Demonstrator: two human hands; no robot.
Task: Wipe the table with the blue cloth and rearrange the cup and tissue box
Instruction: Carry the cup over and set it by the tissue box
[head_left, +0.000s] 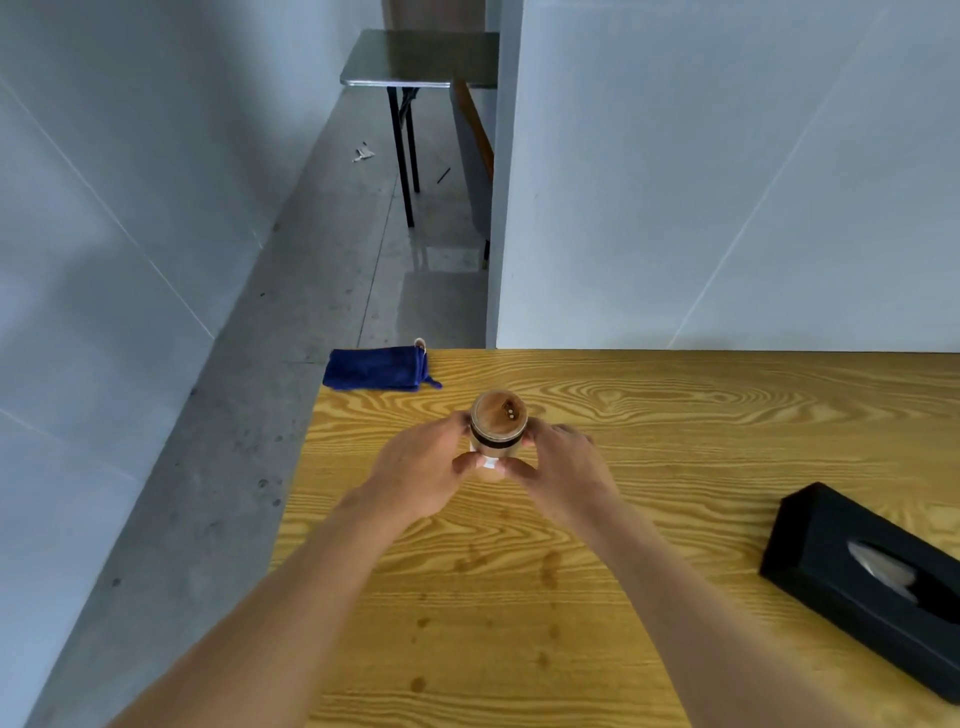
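Desk (597, 597), near edge: small dark spots showing in the wood grain between the forearms, prob dried drips, so wiping is looking not done yet here.

Tissue box (862, 587) is lying at the near right, black, long, angled, a tissue poking out of the top slot. Judging it light and rigid w/ a soft cover; best taken across the long sides, won't slip much. No brand readable on it.

Mid desk: both hands are closing around the cup (497, 434). Left hand (421, 475) is curling round its left side, thumb on the front near the white patch. Right hand (566, 475) is curling round the right side, thumb low at the front. Cup is upright, tan body, dark band under the lid, brown lid w/ a small opening. Can't tell if it's lifted or sitting on the desk. Judging it light, prob paper or bamboo-type, stiff enough but crushable; contents unknown, so keep it level, grip mid-body below the band, not by the lid. White patch could be a label, text too small to read.

Far left corner: blue cloth (376, 369) is lying folded, partly overhanging the desk edge, soft, limp, grab by bunching. Untouched atm.

Beyond: concrete floor (332, 270), grey walls, another table (421, 60).
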